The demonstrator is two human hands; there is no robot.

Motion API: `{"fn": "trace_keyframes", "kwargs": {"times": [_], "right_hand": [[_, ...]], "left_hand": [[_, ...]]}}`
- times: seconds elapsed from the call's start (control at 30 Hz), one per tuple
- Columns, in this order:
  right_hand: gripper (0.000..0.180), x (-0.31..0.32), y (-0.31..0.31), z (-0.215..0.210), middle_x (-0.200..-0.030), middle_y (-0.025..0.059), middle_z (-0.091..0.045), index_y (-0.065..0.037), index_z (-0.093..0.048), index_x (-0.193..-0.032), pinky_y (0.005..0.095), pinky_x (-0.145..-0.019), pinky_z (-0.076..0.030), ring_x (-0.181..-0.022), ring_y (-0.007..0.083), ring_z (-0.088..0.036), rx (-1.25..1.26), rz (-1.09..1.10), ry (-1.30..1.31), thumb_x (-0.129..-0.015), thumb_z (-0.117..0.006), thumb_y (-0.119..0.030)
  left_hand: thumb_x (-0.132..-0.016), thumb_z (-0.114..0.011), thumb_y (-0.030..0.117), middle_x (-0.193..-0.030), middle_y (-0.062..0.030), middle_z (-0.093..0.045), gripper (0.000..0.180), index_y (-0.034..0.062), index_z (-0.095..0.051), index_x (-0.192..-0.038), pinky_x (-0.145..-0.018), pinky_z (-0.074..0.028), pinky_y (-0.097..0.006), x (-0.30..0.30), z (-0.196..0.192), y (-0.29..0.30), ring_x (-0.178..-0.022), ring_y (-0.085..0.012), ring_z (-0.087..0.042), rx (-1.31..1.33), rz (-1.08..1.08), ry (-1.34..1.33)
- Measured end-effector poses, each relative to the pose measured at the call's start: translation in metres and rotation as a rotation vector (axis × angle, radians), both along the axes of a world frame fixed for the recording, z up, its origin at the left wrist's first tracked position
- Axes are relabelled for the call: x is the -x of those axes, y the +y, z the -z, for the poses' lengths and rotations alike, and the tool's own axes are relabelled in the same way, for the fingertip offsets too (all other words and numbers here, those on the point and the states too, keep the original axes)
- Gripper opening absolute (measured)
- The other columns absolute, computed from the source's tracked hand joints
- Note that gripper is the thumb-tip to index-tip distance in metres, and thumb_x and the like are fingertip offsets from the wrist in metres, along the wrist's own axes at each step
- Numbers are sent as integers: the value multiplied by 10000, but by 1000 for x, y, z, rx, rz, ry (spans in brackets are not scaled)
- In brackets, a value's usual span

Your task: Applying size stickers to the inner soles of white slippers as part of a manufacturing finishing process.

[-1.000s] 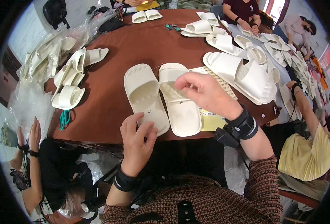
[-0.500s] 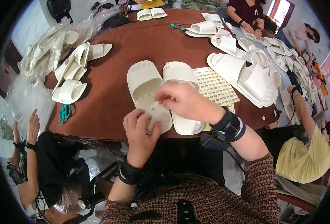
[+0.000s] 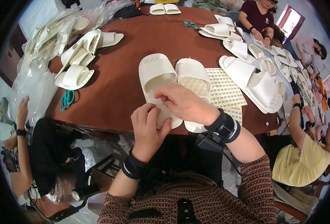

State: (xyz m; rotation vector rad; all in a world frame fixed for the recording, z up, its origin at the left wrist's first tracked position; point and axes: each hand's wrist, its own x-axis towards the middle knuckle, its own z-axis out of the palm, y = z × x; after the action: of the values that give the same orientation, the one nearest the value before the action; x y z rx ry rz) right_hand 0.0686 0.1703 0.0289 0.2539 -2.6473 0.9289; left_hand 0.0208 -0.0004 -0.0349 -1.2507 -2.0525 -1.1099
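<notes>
A pair of white slide slippers lies in front of me at the table's near edge. Over the heel part of the left slipper [image 3: 156, 61] rests my left hand [image 3: 148, 125], its thumb and bent fingers spread apart against the insole. My right hand [image 3: 185, 103] reaches across the same insole with fingertips pressed together. What they pinch, if anything, is hidden. Beside it the right slipper [image 3: 192, 69] is partly covered by my right hand and wrist. Sheets of small printed yellow stickers [image 3: 228, 87] lie just right of the pair.
Green-handled scissors [image 3: 67, 99] lie at the brown table's left edge, near stacked slippers [image 3: 75, 76] and clear plastic bags [image 3: 34, 89]. More slippers [image 3: 252, 84] crowd the right side. Another pair [image 3: 165, 9] sits at the far edge. Other people sit left and right.
My right hand has come lower over the left slipper's insole, covering the small printed label seen there before. My left hand stays at the heel. The whole view has shifted slightly.
</notes>
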Motion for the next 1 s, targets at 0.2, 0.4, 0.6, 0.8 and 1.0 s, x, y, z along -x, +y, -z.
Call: {"fn": "trace_keyframes", "kwargs": {"times": [0.2,0.4,0.6,0.8,1.0], "right_hand": [[221,-1,-1,2,-930,168,-633,-16,-618,-1063,425,-799,-494,-904,355,-611,118,7,29,-848,-568,-6],[218,-4,-1,-3,-986,191,-644,1,-607,-1089,415,-822,-506,-934,363,-625,98,63,-70,-878,-550,1],[256,1,0,6,-959,192,-636,21,-588,-1102,403,-824,-514,-915,338,-633,190,20,-21,-852,-535,33],[314,1,2,3,-952,129,-600,-15,-569,-1135,365,-831,-512,-896,256,-617,131,30,-40,-835,-524,64],[264,3,0,7,-929,164,-639,-23,-604,-1088,424,-814,-511,-918,349,-627,116,45,-10,-834,-542,17]], "left_hand": [[-682,-796,101,-1133,-146,-572,433,40,-581,-1053,-883,-432,-450,-1,-2,2,-1026,-359,-535,-35,27,20],[-689,-799,121,-1137,-141,-572,435,40,-582,-1056,-882,-435,-447,-3,-1,3,-1026,-355,-535,-46,38,2],[-680,-799,115,-1130,-144,-577,424,32,-585,-1037,-877,-442,-450,0,1,2,-1015,-357,-541,-43,18,16],[-690,-791,119,-1135,-150,-577,414,24,-589,-1039,-881,-443,-450,1,-5,4,-1017,-361,-537,-36,30,29],[-708,-779,123,-1146,-160,-578,380,18,-599,-1026,-905,-439,-453,-3,-2,1,-1044,-369,-525,-4,4,-1]]}}
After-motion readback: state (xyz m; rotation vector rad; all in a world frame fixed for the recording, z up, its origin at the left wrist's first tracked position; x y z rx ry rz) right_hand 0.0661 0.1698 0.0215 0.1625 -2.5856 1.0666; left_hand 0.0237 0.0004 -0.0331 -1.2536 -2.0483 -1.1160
